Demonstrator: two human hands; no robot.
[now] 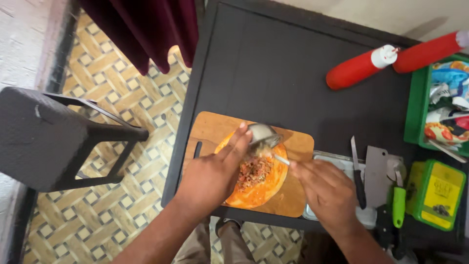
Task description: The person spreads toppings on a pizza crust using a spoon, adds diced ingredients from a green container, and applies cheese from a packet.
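1. A round orange flatbread with a heap of chopped reddish-brown filling on its middle lies on a rectangular wooden cutting board, which sits at the near edge of the dark desk.
2. The left hand rests on the flatbread's left side; its grip is spread, fingers stretched flat toward the filling, and it pinches nothing.
3. The right hand is just right of the flatbread, its grip pressed together on the thin handle of a metal spoon, whose bowl lies over the far edge of the flatbread, touching the filling.
4. Just right of the cutting board stands a shallow metal tray; the right hand covers much of it, so its contents cannot be made out.
5. Further right of the board lie a black-handled knife, a broad steel cleaver and a green-handled tool.
6. Beyond those, a small green box with a yellow lid is closed.
7. Behind it, a green plastic crate holds a jumble of colourful packets.
8. Two red squeeze bottles lie on their sides on the desk, far right of the board, beside the crate.
9. Left of the desk, a dark stool stands on the patterned floor.
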